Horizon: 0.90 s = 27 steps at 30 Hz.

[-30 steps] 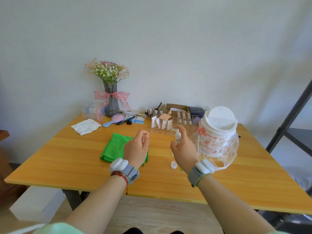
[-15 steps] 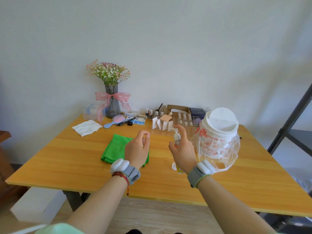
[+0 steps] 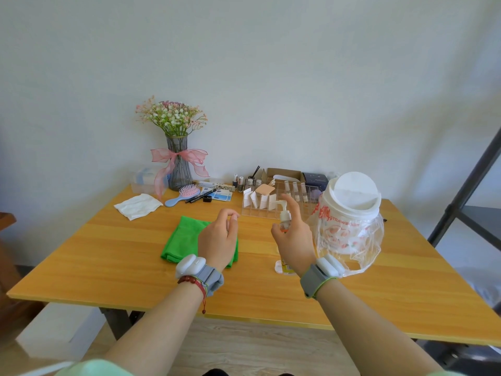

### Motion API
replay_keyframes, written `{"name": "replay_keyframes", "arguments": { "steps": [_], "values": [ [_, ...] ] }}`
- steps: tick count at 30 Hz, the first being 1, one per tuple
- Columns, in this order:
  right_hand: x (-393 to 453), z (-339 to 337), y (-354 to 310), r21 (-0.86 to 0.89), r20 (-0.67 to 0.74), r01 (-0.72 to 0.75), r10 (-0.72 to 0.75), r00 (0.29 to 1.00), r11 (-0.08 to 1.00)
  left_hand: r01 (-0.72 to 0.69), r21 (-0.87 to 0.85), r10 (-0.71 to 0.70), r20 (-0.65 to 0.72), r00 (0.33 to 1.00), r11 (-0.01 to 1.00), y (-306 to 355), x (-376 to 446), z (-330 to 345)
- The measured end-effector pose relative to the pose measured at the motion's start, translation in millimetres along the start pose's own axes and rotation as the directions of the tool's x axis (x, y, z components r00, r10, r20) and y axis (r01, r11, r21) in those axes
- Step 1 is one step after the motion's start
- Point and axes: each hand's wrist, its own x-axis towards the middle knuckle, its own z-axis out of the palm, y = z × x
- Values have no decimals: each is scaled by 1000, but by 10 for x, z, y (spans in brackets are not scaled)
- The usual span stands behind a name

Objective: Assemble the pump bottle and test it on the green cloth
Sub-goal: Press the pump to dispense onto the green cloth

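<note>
A small clear pump bottle (image 3: pixel 284 219) with a white pump head is held upright in my right hand (image 3: pixel 294 240), above the table. My index finger is raised beside the pump head. The green cloth (image 3: pixel 187 237) lies folded on the wooden table (image 3: pixel 108 261), to the left of the bottle. My left hand (image 3: pixel 218 238) hovers over the cloth's right part, fingers loosely curled, nothing visible in it. A small white cap and another small item (image 3: pixel 282 266) lie on the table under my right wrist.
A large clear jar with a white lid (image 3: pixel 349 213) stands right of my right hand. Behind are a clear organiser (image 3: pixel 263 202), small bottles, boxes, a vase of flowers (image 3: pixel 177 161), a hairbrush (image 3: pixel 184 194) and a white tissue (image 3: pixel 138 206). A black frame (image 3: pixel 466 191) stands at right.
My right hand has lifted the pump bottle a little higher and nearer the organiser, and its index finger has risen. My left hand has stayed over the cloth.
</note>
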Motion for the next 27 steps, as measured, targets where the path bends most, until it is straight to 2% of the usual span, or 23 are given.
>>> {"name": "replay_keyframes", "arguments": {
  "steps": [7, 27],
  "values": [
    [-24, 25, -14, -89, 27, -43, 45, 999, 995, 19, 9, -19, -1, 1000, 1000, -17, -14, 8],
    [-29, 71, 1, -115, 7, -31, 33, 999, 993, 7, -13, -7, -13, 1000, 1000, -65, -6, 39]
  ]
}}
